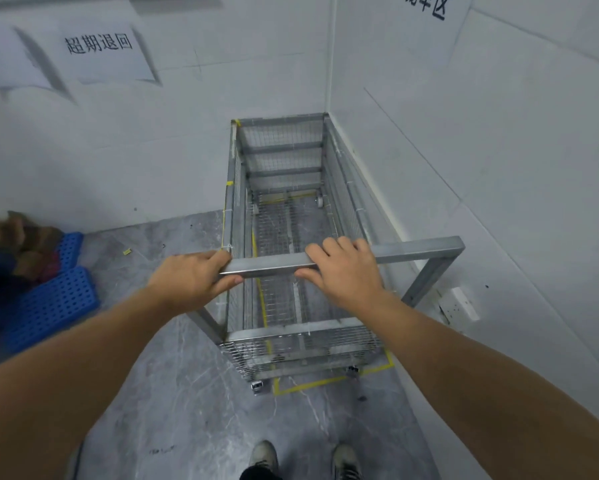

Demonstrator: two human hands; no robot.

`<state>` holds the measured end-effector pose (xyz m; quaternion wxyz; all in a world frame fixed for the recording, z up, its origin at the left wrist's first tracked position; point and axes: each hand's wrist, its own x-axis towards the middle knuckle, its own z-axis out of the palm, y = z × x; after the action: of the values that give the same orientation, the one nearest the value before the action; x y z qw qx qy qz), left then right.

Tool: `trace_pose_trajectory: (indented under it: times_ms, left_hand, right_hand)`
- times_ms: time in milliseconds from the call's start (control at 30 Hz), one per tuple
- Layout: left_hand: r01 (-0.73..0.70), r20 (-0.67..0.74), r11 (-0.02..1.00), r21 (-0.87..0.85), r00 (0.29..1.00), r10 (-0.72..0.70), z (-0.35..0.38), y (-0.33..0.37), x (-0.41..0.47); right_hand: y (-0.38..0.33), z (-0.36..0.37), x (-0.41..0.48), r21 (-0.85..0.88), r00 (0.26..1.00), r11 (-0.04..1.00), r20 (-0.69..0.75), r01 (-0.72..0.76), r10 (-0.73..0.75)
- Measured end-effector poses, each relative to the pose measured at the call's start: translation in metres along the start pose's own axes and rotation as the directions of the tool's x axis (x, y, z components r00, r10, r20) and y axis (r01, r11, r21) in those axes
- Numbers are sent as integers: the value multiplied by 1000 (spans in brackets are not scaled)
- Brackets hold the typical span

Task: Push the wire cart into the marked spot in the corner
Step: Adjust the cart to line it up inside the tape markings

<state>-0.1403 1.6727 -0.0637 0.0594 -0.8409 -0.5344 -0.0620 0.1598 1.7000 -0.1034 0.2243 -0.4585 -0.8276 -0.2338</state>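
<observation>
Head view: the wire cart (284,216) fills the centre of the frame, its far end against the corner walls. Both the left hand (190,277) and right hand (343,268) have fingers clamped around the handle bar (270,265). Yellow floor tape (311,384) shows just beyond the near wheels, lower centre. The final push looks nearly done; next comes a slight rightward nudge to square it inside the tape.

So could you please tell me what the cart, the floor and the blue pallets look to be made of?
Cart: grey metal tube with wire mesh, dull galvanised-looking sheen. Floor: hard grey marbled surface with pale veins, possibly tile or polished concrete. Blue pallets: likely moulded plastic, going by the uniform colour and regular holes.
</observation>
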Motion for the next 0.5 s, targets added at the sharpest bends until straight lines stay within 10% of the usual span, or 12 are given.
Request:
trace_pose_trajectory:
  times_ms: [500]
  left_hand:
    - [-27,13,997,77,1000,26,5,34,23]
  right_hand:
    - [43,-7,-6,82,981,996,192,-20,4]
